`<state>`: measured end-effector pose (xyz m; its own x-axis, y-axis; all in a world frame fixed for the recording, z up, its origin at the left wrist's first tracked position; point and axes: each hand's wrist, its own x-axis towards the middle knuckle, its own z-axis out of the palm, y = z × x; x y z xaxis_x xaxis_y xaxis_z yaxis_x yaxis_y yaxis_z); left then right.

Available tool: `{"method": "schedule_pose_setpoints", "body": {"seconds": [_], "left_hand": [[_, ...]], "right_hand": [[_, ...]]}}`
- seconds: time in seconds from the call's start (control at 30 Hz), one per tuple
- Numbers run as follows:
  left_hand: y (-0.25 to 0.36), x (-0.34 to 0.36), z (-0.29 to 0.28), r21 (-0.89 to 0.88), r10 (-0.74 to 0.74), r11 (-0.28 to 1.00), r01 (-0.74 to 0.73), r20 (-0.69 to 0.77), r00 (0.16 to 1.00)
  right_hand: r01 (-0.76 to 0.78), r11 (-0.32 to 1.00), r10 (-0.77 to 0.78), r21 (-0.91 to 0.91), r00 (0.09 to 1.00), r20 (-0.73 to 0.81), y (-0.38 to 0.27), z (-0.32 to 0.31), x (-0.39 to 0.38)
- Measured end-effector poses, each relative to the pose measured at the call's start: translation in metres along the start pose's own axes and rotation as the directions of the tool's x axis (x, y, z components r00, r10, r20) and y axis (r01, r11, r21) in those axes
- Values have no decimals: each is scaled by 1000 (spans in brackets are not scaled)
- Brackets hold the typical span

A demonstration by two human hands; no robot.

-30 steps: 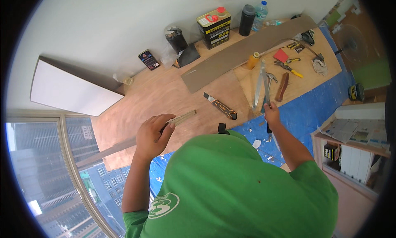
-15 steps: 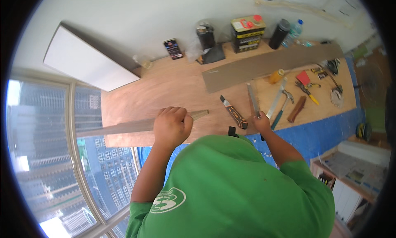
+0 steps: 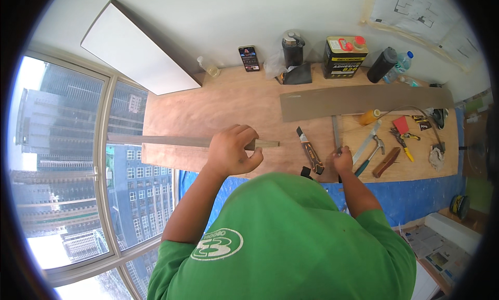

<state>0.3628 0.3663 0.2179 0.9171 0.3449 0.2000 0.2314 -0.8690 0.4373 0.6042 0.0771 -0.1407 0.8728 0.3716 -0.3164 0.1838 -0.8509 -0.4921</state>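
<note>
Gripping wood strip (image 3: 187, 141), left hand (image 3: 231, 152) clenched; right hand (image 3: 343, 161) grasping metal ruler (image 3: 336, 134).

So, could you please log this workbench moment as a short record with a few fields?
surface: plywood board over blue sheet
left hand: left hand grips a thin wooden strip
right hand: right hand on a flat metal file
between hands: utility knife
right side: hammer, pliers
back edge: phone, adhesive can, grey plank
</note>
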Motion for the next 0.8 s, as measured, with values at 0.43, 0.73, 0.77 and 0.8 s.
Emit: {"method": "schedule_pose_setpoints", "body": {"seconds": [0.43,0.73,0.77,0.8], "left_hand": [[-10,12,-1,-69,-33,997,38,64,997],[-14,16,0,-49,-41,998,44,55,998],[-15,16,1,-41,-51,998,53,58,997],[-15,17,1,-36,-64,997,66,61,996]], "right_hand": [[78,995,-73,-65,994,83,4,6,14],[209,974,-192,90,968,-164,-9,1,13],[206,970,-185,131,970,-158,-10,2,12],[190,967,-166,171,975,-146,-11,4,11]]}}
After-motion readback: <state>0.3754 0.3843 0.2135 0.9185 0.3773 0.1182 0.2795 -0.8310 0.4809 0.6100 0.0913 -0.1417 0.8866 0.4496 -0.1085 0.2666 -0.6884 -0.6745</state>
